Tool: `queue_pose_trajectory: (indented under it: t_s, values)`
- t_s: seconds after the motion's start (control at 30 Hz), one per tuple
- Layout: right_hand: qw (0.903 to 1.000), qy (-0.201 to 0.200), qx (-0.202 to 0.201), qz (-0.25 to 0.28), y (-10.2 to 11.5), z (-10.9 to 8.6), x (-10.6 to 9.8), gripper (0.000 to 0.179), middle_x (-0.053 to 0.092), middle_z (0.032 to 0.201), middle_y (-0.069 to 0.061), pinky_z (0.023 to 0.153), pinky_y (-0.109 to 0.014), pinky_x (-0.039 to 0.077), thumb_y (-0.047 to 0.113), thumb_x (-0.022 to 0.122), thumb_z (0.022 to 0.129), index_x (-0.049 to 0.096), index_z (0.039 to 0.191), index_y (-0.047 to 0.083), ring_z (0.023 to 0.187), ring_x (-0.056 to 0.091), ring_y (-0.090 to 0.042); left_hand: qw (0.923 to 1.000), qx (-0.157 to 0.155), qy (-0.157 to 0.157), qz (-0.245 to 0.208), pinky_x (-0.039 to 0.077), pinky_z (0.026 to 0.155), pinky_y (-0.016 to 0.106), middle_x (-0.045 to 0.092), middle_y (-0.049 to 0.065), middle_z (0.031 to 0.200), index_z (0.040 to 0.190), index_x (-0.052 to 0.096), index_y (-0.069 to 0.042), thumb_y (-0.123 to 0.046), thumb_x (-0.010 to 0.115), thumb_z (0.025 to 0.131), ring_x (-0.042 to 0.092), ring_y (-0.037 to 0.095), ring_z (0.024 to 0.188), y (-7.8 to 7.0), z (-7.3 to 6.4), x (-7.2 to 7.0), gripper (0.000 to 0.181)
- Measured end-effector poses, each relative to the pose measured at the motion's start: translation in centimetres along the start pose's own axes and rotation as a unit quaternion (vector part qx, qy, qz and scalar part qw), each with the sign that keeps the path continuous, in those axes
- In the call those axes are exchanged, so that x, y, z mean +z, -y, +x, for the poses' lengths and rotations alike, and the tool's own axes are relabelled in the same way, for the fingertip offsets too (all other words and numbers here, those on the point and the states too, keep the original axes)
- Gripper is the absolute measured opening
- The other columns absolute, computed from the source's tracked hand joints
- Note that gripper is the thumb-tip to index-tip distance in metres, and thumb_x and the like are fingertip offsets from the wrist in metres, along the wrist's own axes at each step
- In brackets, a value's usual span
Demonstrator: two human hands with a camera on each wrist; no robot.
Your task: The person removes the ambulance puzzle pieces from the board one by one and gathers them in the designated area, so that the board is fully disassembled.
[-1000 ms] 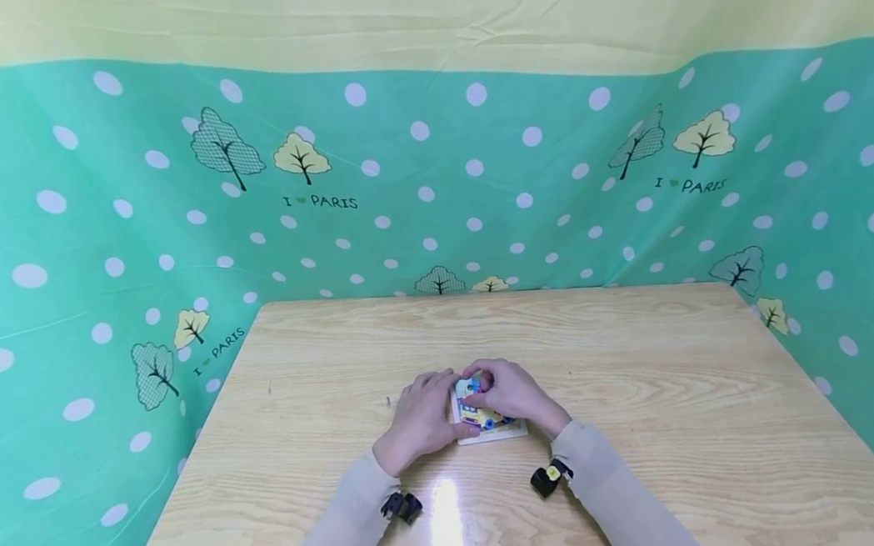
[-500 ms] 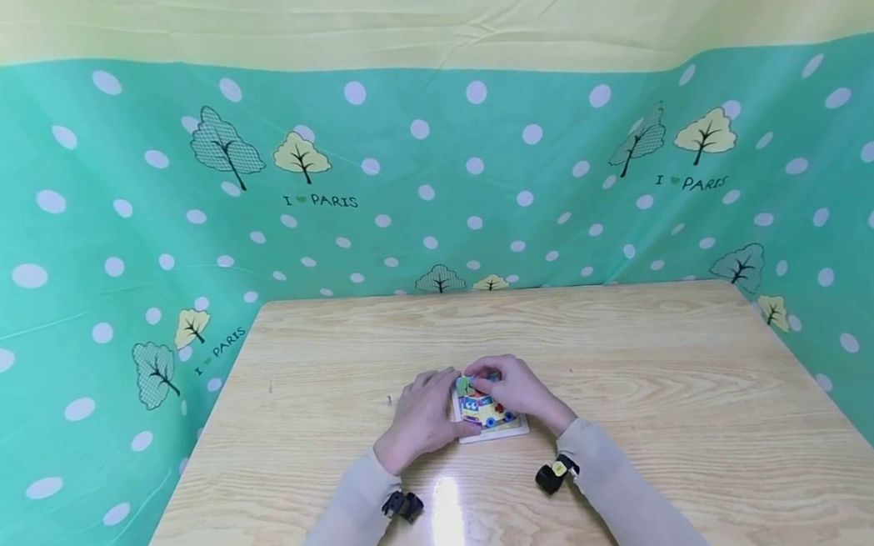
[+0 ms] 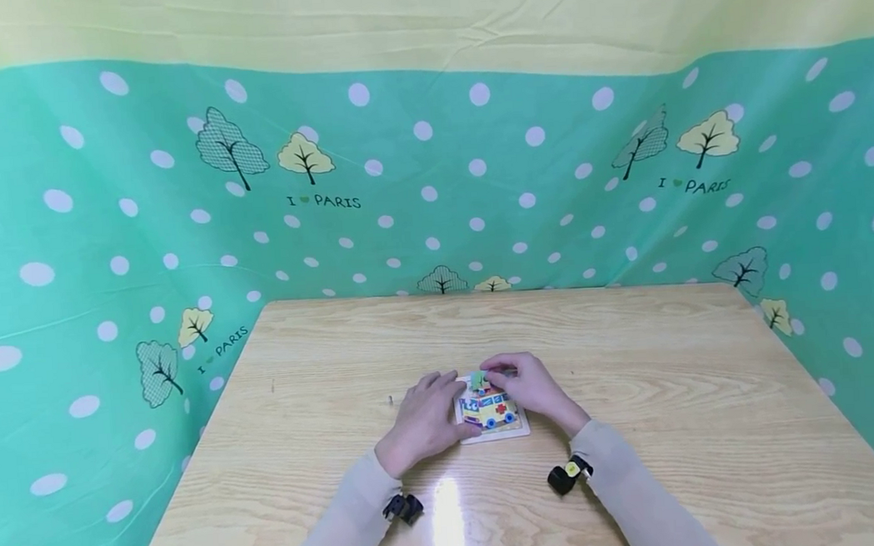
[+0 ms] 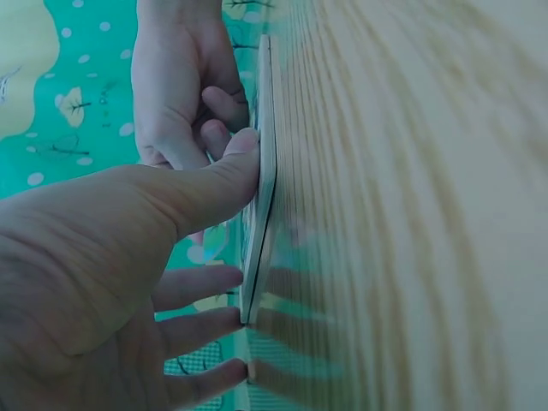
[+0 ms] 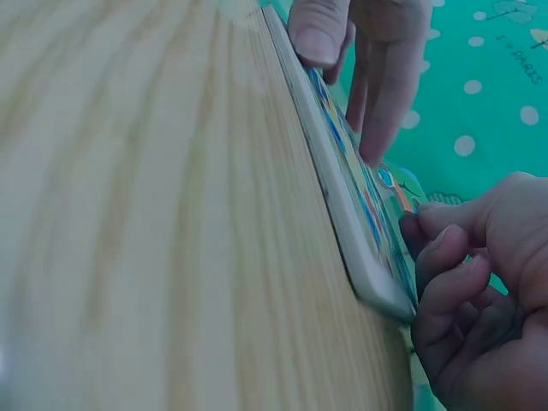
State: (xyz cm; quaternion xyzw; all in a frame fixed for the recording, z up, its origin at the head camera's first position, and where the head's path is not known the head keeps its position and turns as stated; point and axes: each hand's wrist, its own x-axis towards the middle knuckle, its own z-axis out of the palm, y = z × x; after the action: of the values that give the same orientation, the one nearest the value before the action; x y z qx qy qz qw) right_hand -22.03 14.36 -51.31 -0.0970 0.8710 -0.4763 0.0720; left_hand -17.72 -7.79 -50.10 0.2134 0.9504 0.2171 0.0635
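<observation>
A small picture puzzle board (image 3: 501,436) with a pale rim lies flat on the table, showing a yellow ambulance with blue wheels and a red cross. My left hand (image 3: 423,417) holds its left side, the thumb over the near left corner and the fingertips along the edge; the left wrist view shows this thumb (image 4: 214,188) on the board's rim (image 4: 264,171). Above the far part of the board, my right hand (image 3: 530,386) pinches a small greenish puzzle piece (image 3: 478,380). The right wrist view shows the piece's thin orange edge (image 5: 402,197) between thumb and finger.
The light wood table (image 3: 636,336) extends around the board on all sides. A tiny dark speck (image 3: 390,400) lies left of the left hand. Behind and beside the table hangs a green dotted curtain (image 3: 404,225). Each wrist wears a black camera (image 3: 404,509).
My right hand has moved slightly right and turned the puzzle piece, so its green face now shows. More of the ambulance picture is uncovered. My left hand and the board have stayed about in place.
</observation>
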Motion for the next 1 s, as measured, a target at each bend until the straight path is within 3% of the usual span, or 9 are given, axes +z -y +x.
queue_pose_trajectory:
  t_s: [0.2, 0.47, 0.67, 1.0]
  values:
    - [0.9999, -0.008, -0.005, -0.013, -0.9, -0.1, -1.0, 0.021, 0.078, 0.12, -0.003, 0.1, -0.045, 0.06, 0.016, 0.069, 0.103, 0.078, 0.122, 0.014, 0.108, 0.072, -0.019, 0.9993, 0.024, 0.012, 0.025, 0.042, 0.121, 0.065, 0.048, 0.019, 0.165, 0.149, 0.061, -0.008, -0.05, 0.079, 0.093, 0.046, 0.044, 0.15, -0.4, -0.3, -0.2, 0.072]
    - [0.9996, -0.016, 0.0, -0.024, -1.8, -0.2, -2.6, 0.02, 0.078, 0.11, -0.005, 0.098, -0.043, 0.059, 0.014, 0.071, 0.101, 0.077, 0.119, 0.009, 0.103, 0.071, -0.02, 0.9982, 0.04, 0.019, 0.04, 0.042, 0.123, 0.059, 0.048, 0.015, 0.166, 0.152, 0.058, -0.007, -0.051, 0.076, 0.095, 0.047, 0.039, 0.151, -0.9, -0.3, -0.2, 0.074]
    - [0.9994, -0.017, 0.011, -0.029, -2.4, -0.4, -3.4, 0.021, 0.079, 0.115, -0.007, 0.096, -0.04, 0.058, 0.016, 0.071, 0.101, 0.078, 0.12, 0.01, 0.104, 0.071, -0.02, 0.9981, 0.042, 0.025, 0.038, 0.043, 0.123, 0.057, 0.05, 0.011, 0.165, 0.154, 0.056, -0.009, -0.054, 0.078, 0.093, 0.048, 0.035, 0.151, -0.5, -0.2, 0.0, 0.079]
    - [0.9988, -0.026, 0.012, -0.041, -3.1, -0.6, -4.2, 0.023, 0.078, 0.124, -0.01, 0.102, -0.048, 0.057, 0.017, 0.07, 0.102, 0.078, 0.123, 0.01, 0.113, 0.071, -0.026, 0.9981, 0.047, 0.019, 0.035, 0.043, 0.123, 0.056, 0.052, 0.011, 0.164, 0.154, 0.056, -0.007, -0.055, 0.079, 0.091, 0.049, 0.035, 0.15, -0.2, -0.2, 0.0, 0.082]
